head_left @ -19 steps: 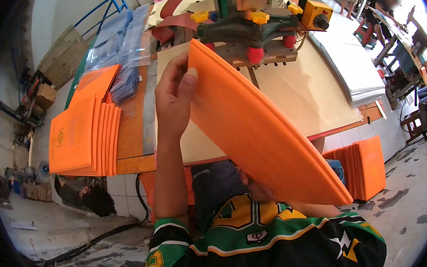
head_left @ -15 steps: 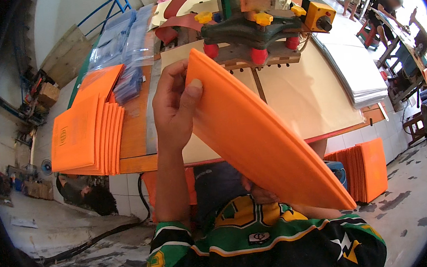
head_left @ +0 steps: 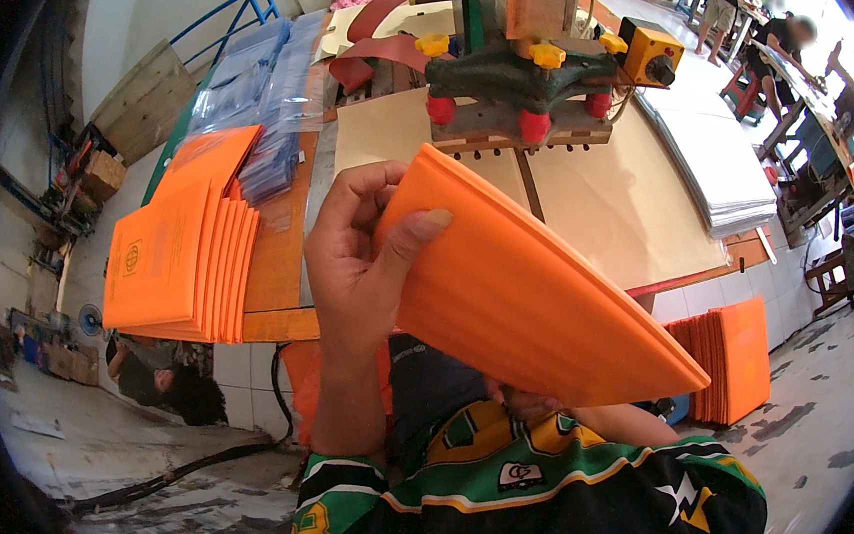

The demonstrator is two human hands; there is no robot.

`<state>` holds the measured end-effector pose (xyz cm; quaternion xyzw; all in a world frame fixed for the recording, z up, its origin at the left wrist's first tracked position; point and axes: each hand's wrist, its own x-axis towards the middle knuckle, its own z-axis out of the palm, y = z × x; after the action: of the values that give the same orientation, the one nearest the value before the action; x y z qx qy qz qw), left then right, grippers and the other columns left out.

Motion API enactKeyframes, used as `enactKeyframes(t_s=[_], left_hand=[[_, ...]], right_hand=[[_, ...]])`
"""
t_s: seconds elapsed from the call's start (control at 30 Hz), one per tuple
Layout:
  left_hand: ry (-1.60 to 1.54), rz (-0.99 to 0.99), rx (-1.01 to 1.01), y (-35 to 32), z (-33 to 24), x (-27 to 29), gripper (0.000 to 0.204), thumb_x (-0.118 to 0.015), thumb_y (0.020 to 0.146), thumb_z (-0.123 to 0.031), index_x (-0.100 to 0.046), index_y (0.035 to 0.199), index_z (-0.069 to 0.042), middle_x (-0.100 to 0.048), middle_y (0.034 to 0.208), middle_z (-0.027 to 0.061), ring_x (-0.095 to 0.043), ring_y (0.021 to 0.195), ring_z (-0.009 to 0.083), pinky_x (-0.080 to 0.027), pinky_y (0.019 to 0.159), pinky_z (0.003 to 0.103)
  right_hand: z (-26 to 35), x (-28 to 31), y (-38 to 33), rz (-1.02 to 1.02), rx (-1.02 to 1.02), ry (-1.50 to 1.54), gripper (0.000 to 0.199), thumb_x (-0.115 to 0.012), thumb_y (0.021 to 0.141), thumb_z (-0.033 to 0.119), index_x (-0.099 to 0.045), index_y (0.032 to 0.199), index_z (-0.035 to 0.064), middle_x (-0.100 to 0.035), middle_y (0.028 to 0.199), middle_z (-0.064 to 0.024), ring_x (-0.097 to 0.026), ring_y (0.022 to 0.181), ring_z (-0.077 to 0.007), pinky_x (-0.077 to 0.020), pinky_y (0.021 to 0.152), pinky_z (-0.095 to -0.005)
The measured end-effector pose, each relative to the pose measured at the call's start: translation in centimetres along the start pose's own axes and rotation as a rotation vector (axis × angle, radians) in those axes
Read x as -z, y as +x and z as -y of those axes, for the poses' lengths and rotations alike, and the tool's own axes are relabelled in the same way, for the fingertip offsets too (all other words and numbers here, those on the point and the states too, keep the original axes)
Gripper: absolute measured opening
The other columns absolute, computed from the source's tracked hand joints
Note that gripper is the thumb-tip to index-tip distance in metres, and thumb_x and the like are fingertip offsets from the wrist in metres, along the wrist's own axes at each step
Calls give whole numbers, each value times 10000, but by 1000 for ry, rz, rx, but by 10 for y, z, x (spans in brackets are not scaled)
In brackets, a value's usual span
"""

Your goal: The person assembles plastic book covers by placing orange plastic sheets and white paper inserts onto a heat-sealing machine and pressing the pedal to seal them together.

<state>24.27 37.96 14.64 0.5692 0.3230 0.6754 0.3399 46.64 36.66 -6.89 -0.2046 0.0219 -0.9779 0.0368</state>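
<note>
Left hand pinches the folder by its far left end, thumb over the visible face, apparently for steadiness; folder held aslant between press and lap; right hand partly hidden at its near edge, grip I cannot tell

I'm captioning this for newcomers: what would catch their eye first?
Likely the big orange folder slanting across the middle, its upper left edge in the left hand's grip. Next, the dark green machine head with yellow knobs beyond it, top centre, and the stepped stack of orange folders on the left.
</note>
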Motion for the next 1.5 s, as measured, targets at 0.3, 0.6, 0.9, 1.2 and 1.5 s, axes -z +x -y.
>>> enactKeyframes(t_s=[0.3, 0.6, 0.9, 1.2, 1.5], left_hand=[[96, -33, -1, -7, -9, -3, 345, -770, 944, -122, -596, 1209, 16, -704, 1081, 91, -658, 985, 121, -517, 891, 265], [343, -314, -126, -14, 11, 39, 506, -492, 1087, -445, -521, 1339, -6, -685, 1178, 113, -601, 1106, 171, -435, 1034, 345], [114, -409, -175, -33, 21, 79, 718, -340, 1084, -576, -368, 1494, 12, -482, 1507, 188, -411, 1416, 260, -254, 1208, 426], [-459, -517, -33, -68, 14, 127, 830, -267, 1062, -663, -343, 1582, -20, -465, 1555, 177, -467, 1412, 291, -338, 1204, 415], [-404, -247, 347, -121, -21, 107, 559, -599, 1033, -195, -389, 1498, 34, -570, 1379, 130, -606, 1210, 202, -507, 999, 343]], right_hand=[[-1, 2, 1, -24, -52, 44, 651, -416, 1065, 507, -439, 1266, -111, -622, 689, -148, -603, 552, -210, -447, 484, -282], [0, -17, 33, -129, 144, -155, 596, -452, 1066, 499, -472, 1217, -77, -613, 627, -162, -575, 468, -185, -371, 413, -270], [0, 18, 34, -437, 144, -210, 597, -630, 996, 441, -509, 1364, -13, -637, 948, -118, -610, 756, -174, -469, 653, -305], [22, -57, 68, -774, 446, -946, 760, -769, 922, 352, -440, 1485, -38, -635, 1336, -107, -626, 1194, -197, -503, 1012, -344], [50, -102, 93, -865, 606, -1438, 678, -711, 970, 217, -395, 1506, -52, -570, 1394, -139, -552, 1268, -206, -439, 1072, -354]])
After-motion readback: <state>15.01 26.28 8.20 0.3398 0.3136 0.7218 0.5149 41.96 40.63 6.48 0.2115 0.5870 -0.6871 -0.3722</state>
